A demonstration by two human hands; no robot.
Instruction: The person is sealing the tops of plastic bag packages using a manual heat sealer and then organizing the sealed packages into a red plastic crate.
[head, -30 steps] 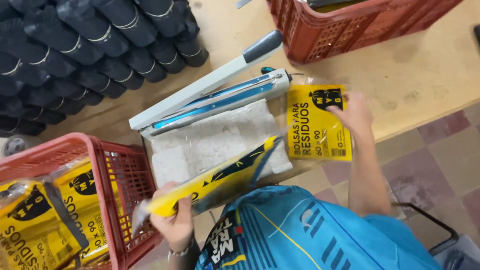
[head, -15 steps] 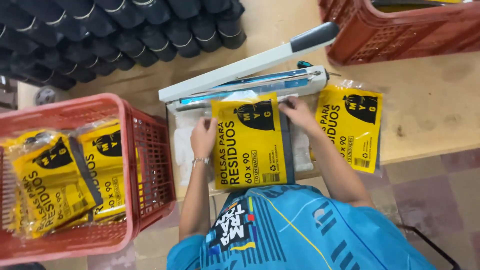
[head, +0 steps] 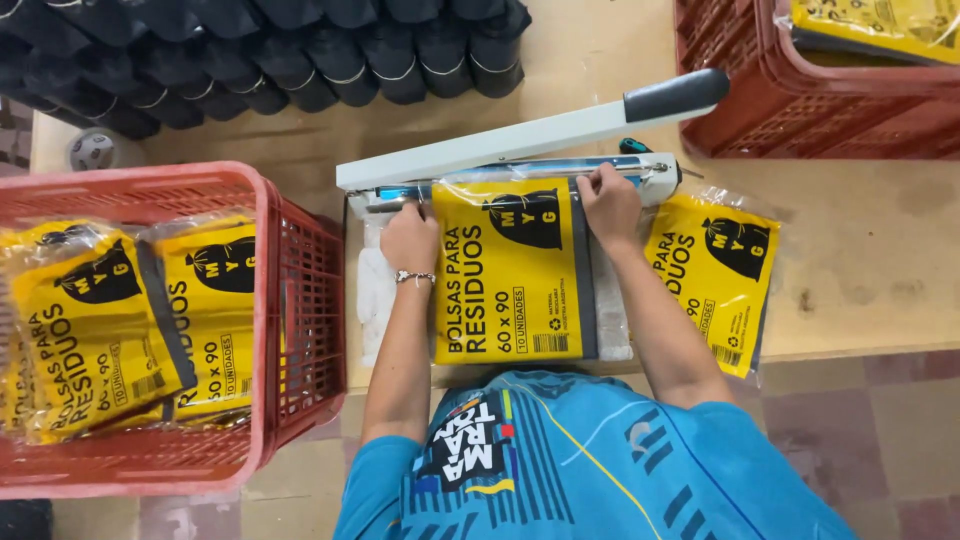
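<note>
— Centre of the frame?
— Yellow packet [head: 510, 270] with a black bag drawing, lying flat on a white pad [head: 372, 290], top edge tucked into the sealing bar [head: 520, 168] of a heat sealer. Sealer's white lever arm [head: 530, 135] raised at a slant, black handle [head: 676, 94] toward the upper right.

— Left hand?
— Left hand [head: 410, 238] just left of centre, resting knuckles-up at the packet's upper left corner, fingers curled down onto the plastic edge beside the bar. Pressing rather than clutching. Thin bracelet [head: 413, 277] on the wrist.

— Right hand?
— Right hand [head: 610, 205] right of centre, at the packet's upper right corner, fingers bent onto the top edge against the bar. Also pinning the edge, not closed around anything.

— Anything beside it?
— Second yellow packet [head: 715, 275] to the right, touching the forearm, lying on the wooden counter [head: 860, 260] with its lower end hanging past the edge.

— Left side of the frame?
— Red plastic crate [head: 300, 300] holding more yellow packets [head: 120, 320], stacked loosely.

— Top?
— Rolls of dark bags [head: 300, 50] piled across the upper left; another red crate [head: 800, 110] in the upper right with a yellow packet inside. Roll of tape [head: 92, 150] at the far left, near the dark rolls.

— Bottom?
— Blue shirt [head: 580, 460] with printed patterns, tiled floor [head: 900, 430] to the lower right.
</note>
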